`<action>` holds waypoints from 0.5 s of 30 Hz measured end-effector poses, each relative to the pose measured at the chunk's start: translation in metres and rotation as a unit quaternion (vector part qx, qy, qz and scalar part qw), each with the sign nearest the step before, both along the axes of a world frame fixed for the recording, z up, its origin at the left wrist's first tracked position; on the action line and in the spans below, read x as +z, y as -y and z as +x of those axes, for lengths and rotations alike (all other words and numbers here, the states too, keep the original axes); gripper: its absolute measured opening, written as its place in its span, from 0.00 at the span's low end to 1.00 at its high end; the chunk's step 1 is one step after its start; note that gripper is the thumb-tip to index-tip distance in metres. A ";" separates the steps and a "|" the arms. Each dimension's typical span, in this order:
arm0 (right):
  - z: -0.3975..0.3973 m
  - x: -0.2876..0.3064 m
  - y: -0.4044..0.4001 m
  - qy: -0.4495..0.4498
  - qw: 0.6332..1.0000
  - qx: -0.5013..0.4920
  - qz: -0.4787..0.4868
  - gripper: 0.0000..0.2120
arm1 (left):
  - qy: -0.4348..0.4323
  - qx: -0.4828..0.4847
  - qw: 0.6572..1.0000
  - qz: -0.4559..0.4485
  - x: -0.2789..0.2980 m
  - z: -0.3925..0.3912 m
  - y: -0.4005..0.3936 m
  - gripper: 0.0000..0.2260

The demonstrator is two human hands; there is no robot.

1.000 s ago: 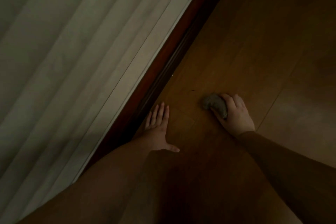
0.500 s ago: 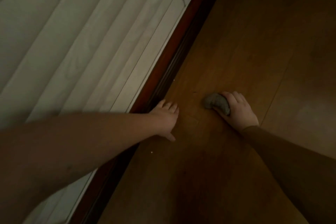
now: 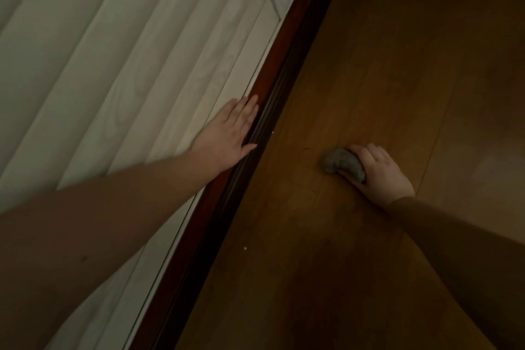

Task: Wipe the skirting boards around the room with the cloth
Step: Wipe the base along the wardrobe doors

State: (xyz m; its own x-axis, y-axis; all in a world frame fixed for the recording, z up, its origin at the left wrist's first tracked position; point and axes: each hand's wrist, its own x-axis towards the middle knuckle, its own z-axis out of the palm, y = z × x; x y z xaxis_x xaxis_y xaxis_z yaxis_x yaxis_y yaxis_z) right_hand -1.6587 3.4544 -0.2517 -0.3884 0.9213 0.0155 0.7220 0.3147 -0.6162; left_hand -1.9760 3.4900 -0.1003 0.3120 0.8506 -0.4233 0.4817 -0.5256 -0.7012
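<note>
A dark reddish-brown skirting board (image 3: 272, 77) runs diagonally from the lower left to the top middle, between a white panelled wall and the wooden floor. My left hand (image 3: 230, 133) lies flat with straight fingers against the wall's lowest panel, its fingertips at the skirting's top edge. My right hand (image 3: 377, 173) rests on the floor to the right of the skirting and grips a bunched grey cloth (image 3: 342, 163). The cloth touches the floor, well apart from the skirting.
The white wall (image 3: 113, 65) with long raised mouldings fills the left. Wooden floorboards (image 3: 397, 65) spread to the right, with small white specks near the skirting. A dark skirting and shadow close the floor at the top right. The room is dim.
My left hand has lifted off the floor and moved up and left onto the wall above the skirting. My right hand has stayed on the floor with the cloth.
</note>
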 end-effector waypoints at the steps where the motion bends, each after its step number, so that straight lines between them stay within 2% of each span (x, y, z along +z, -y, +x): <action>1: 0.000 0.000 0.000 0.000 1.000 0.000 -0.001 0.25 | 0.002 0.004 1.000 0.001 0.001 -0.001 0.004 0.37; 10: 0.003 0.005 -0.001 -0.006 1.000 0.009 -0.006 0.25 | 0.018 0.038 0.999 -0.023 0.011 -0.006 0.039 0.40; 13: 0.003 0.005 -0.001 -0.009 1.000 0.008 -0.011 0.25 | 0.035 0.071 0.996 -0.047 0.011 -0.012 0.059 0.40; 15: 0.001 0.004 -0.001 -0.010 1.000 0.010 -0.011 0.25 | 0.078 0.110 0.989 -0.063 0.011 -0.017 0.077 0.38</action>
